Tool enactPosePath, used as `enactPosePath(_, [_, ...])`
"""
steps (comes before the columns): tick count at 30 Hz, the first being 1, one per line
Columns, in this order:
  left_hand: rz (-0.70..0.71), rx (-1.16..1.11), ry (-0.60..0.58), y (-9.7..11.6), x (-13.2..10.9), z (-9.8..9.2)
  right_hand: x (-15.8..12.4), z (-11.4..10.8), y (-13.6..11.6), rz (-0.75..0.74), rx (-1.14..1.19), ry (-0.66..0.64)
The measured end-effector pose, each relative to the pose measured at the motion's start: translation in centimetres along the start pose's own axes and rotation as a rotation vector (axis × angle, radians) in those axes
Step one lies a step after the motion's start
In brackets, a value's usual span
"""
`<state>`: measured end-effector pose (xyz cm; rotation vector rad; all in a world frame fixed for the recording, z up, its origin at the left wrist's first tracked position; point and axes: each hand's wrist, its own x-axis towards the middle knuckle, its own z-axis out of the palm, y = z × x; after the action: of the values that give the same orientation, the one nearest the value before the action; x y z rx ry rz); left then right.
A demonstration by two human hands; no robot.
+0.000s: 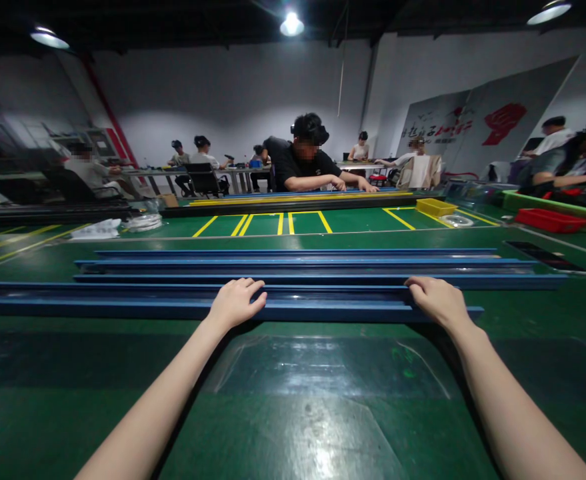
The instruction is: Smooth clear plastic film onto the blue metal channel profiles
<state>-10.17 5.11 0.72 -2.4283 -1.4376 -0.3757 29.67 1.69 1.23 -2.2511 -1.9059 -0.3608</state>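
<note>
Several long blue rails lie side by side across the green table [293, 400]. My left hand [235, 301] lies over the top of the nearest blue rail [323, 308], fingers curled onto it. My right hand [435, 298] grips the same rail further right, close to its right end, with fingers bent over its far edge. Both forearms reach in from the bottom of the view. Behind this rail lie the other blue rails [293, 265], parallel to it.
A person in black [307, 160] leans over yellow and blue rails [297, 198] at the table's far side. A yellow tray [436, 207] and a red tray [550, 219] stand at the right. White bags [97, 229] lie far left. Other seated people work at the back.
</note>
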Motion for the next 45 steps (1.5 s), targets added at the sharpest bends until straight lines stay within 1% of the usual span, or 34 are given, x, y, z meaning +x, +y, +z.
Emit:
enactPosePath(5, [-0.014, -0.006, -0.007, 0.2, -0.1, -0.2, 0.2, -0.2, -0.9, -0.018, -0.055, 0.026])
enactPosePath(9, [0.03, -0.02, 0.011, 1.3, 0.2, -0.5, 0.2, -0.3, -1.2, -0.018, -0.028, 0.055])
enactPosePath(13, [0.096, -0.045, 0.039, 3.9, 1.0, -0.6, -0.1, -0.4, -2.4, -0.019, -0.007, 0.103])
enactPosePath(18, [0.119, -0.081, 0.06, 8.0, 2.5, -0.5, -0.7, -0.5, -5.5, -0.03, 0.015, 0.137])
enactPosePath(22, [0.076, -0.108, 0.059, 10.6, 3.3, -0.5, -1.2, -0.5, -7.9, -0.056, 0.037, 0.166])
enactPosePath(25, [0.038, -0.116, 0.073, 11.5, 3.6, -0.3, -1.5, -0.7, -9.1, -0.092, 0.028, 0.194])
enactPosePath(29, [0.053, -0.107, 0.085, 11.3, 3.7, 0.0, -1.8, -0.9, -9.3, -0.198, -0.013, 0.184])
enactPosePath(33, [0.061, -0.104, 0.089, 10.1, 3.5, 0.2, -1.8, -0.7, -8.7, -0.305, 0.021, 0.128])
enactPosePath(36, [0.049, -0.092, 0.08, 9.0, 3.4, 0.2, -1.8, -0.5, -8.0, -0.379, 0.047, 0.132])
enactPosePath(38, [0.045, -0.076, 0.071, 8.1, 3.2, 0.2, -1.7, -0.5, -7.5, -0.391, 0.045, 0.142])
enactPosePath(42, [0.02, -0.057, 0.069, 6.1, 2.4, 0.1, -1.5, -0.5, -6.9, -0.366, 0.029, 0.139])
enactPosePath(45, [0.006, -0.052, 0.072, 5.1, 2.0, 0.1, -1.5, -0.4, -6.9, -0.358, 0.025, 0.132])
